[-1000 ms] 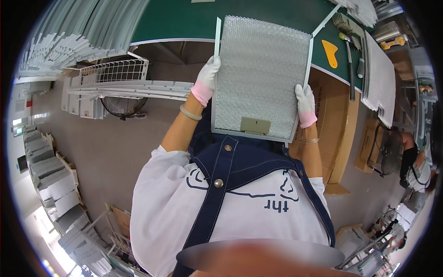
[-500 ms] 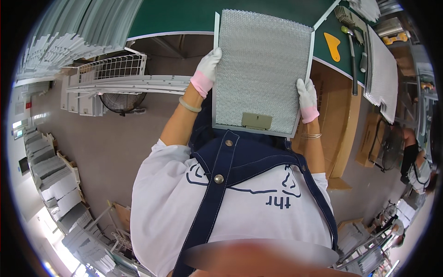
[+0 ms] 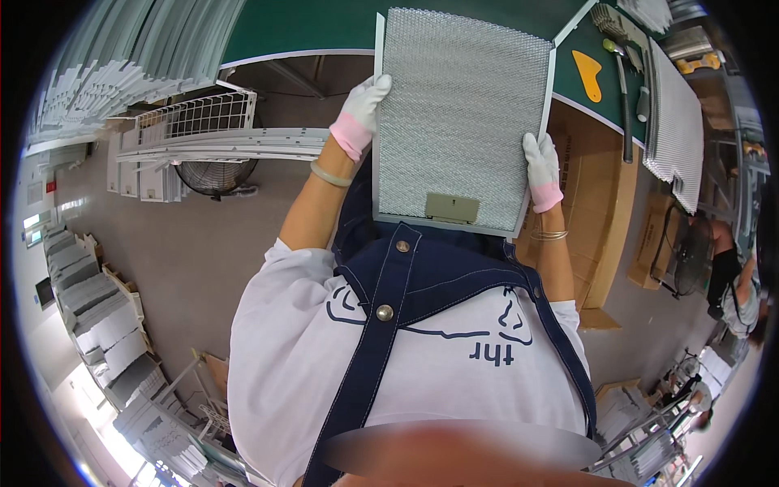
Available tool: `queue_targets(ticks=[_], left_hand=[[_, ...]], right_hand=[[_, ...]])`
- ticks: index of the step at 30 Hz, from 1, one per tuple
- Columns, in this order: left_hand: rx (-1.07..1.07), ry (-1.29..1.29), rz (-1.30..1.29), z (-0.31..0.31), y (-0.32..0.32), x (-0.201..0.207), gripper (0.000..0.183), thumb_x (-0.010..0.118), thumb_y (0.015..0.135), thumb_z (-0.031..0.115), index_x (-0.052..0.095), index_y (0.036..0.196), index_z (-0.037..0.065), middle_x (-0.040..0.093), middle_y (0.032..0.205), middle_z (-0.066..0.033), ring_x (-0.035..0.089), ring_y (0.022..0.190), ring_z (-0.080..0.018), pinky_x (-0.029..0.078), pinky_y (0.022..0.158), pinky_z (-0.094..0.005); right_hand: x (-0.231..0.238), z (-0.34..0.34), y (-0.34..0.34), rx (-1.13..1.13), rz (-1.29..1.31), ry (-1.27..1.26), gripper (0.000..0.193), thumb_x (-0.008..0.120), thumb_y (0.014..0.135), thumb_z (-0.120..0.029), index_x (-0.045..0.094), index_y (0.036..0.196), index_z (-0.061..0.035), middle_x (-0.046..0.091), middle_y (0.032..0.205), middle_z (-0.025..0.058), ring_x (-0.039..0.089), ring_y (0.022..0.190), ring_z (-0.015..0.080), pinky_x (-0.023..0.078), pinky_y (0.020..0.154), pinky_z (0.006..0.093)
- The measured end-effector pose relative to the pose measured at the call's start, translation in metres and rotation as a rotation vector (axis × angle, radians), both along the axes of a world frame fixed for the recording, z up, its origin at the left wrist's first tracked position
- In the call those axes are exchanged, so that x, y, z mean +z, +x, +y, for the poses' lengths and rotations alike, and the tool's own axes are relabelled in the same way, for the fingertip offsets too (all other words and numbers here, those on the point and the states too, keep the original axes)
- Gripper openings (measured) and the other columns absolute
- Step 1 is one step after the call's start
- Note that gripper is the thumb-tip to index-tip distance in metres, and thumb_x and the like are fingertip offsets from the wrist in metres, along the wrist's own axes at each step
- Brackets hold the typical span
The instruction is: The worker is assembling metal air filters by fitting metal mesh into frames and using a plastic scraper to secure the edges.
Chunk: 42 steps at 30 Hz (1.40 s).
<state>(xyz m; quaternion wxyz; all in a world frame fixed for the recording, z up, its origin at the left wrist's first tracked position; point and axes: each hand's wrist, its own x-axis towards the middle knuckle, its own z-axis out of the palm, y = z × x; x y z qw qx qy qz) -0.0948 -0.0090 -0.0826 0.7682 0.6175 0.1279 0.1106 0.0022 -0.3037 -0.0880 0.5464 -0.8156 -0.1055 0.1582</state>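
In front of my chest is a mesh filter panel (image 3: 462, 122) of silvery metal, with a greyish rectangular plate (image 3: 452, 209) near its lower edge. Pale frame strips (image 3: 379, 49) run along both its sides and the near edge. From the upper right corner, another strip (image 3: 574, 23) slants away to the right, apart from the mesh. My left hand (image 3: 363, 109), in a white glove with a pink cuff, grips the left side strip. Gloved alike, my right hand (image 3: 542, 169) is closed on the right side strip, lower down. Fingers behind the panel are hidden.
Beyond the panel lies a green-topped table (image 3: 312, 24). On its right are a yellow scraper (image 3: 587, 76), a long-handled hammer (image 3: 621, 97) and mesh sheets (image 3: 677, 122). Stacked metal strips (image 3: 154, 65) stand at the left, above a fan (image 3: 215, 177). A cardboard box (image 3: 588, 203) stands below the table.
The panel has shifted slightly away from me, toward the table, with both hands still on its sides. My left hand has moved up a little along with it.
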Motion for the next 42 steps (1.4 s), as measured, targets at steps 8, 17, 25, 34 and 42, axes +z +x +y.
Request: queue_targets(ticks=[8,17,25,34,42], left_hand=[[0.130,-0.286,-0.041,-0.004,0.007,-0.007,0.042,0.046,0.092,0.031,0.049,0.114,-0.005,0.056,0.104,-0.0057,0.052,0.095,-0.0127,0.042,0.084,-0.0248],[-0.091,-0.263,0.062,0.012,0.011,0.002,0.035,0.051,0.090,0.021,0.049,0.115,-0.003,0.056,0.102,-0.0061,0.054,0.091,-0.0122,0.043,0.082,-0.0257],[0.080,-0.225,0.033,0.001,0.017,0.016,0.035,0.048,0.089,0.018,0.048,0.115,-0.005,0.057,0.105,-0.0096,0.056,0.093,-0.0160,0.045,0.083,-0.0271],[0.152,-0.222,-0.032,0.001,0.026,0.027,0.040,0.048,0.091,0.026,0.046,0.117,-0.005,0.057,0.099,-0.0063,0.055,0.090,-0.0134,0.043,0.081,-0.0248],[-0.065,-0.095,-0.049,0.024,0.037,0.006,0.043,0.048,0.091,0.029,0.045,0.117,-0.005,0.055,0.108,-0.0085,0.053,0.097,-0.0143,0.042,0.087,-0.0265]], right_hand=[[0.000,0.002,-0.002,0.000,-0.008,0.065,0.034,0.049,0.088,-0.031,0.049,0.092,0.0025,0.050,0.082,0.0129,0.045,0.077,0.0215,0.037,0.074,0.0326],[0.013,0.005,-0.006,0.011,-0.011,-0.055,0.032,0.048,0.088,-0.030,0.048,0.092,0.0018,0.051,0.082,0.0118,0.045,0.076,0.0197,0.038,0.074,0.0320],[0.000,0.002,-0.002,0.020,-0.027,0.013,0.034,0.048,0.087,-0.029,0.048,0.095,0.0041,0.054,0.087,0.0168,0.049,0.082,0.0265,0.038,0.078,0.0347],[0.003,0.003,-0.002,0.019,-0.025,-0.031,0.032,0.048,0.087,-0.029,0.048,0.094,0.0027,0.052,0.084,0.0150,0.048,0.078,0.0243,0.038,0.075,0.0342],[-0.010,0.000,-0.003,0.021,-0.037,0.029,0.037,0.048,0.087,-0.032,0.047,0.093,0.0048,0.053,0.088,0.0187,0.050,0.083,0.0284,0.039,0.077,0.0370]])
